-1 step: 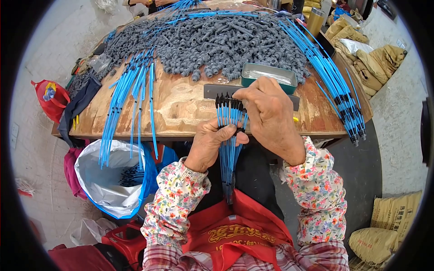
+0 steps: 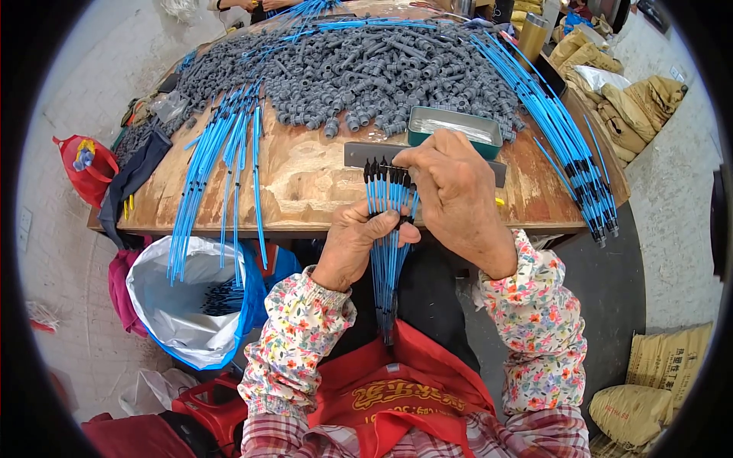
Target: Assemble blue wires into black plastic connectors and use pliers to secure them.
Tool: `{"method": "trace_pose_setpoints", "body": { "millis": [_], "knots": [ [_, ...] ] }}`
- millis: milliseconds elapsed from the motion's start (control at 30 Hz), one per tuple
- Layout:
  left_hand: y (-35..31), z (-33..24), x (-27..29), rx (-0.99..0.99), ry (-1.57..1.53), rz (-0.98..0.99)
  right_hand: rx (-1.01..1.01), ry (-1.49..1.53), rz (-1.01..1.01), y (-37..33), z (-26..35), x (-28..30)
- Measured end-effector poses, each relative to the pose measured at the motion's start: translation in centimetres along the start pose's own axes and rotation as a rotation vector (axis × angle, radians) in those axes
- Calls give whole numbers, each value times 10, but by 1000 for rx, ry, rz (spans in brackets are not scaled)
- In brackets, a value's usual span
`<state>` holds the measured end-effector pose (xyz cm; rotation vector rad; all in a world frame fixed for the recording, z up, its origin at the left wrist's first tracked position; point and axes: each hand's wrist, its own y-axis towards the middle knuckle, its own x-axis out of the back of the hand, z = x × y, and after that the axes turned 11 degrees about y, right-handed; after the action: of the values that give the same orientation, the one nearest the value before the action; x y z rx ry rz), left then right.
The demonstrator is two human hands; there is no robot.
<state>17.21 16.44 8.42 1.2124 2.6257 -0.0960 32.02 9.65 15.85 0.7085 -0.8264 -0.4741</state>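
My left hand is closed around a fanned bundle of thin blue tubes with black tips, held upright in front of the table edge. Toward my lap the lower ends gather together into dark tips. Above it, my right hand pinches thumb and forefinger together at the right side of the bundle's black tips. Whatever sits between those fingers is too small or hidden to make out. Just beyond the right hand stands a green open tin, beside a flat grey bar on the table.
A large heap of grey plastic fittings covers the far part of the wooden table. Blue tubes overhang its left front edge, above a white-lined bag. More tubes lie at right, near a gold flask.
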Motion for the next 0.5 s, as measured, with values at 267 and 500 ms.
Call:
{"method": "trace_pose_setpoints", "body": {
  "millis": [267, 500],
  "knots": [
    [0, 2, 2, 6, 15, 16, -9, 73, -11, 1, 5, -6],
    [-4, -7, 3, 11, -20, 30, 40, 68, 71, 6, 0, -2]
  ]
}}
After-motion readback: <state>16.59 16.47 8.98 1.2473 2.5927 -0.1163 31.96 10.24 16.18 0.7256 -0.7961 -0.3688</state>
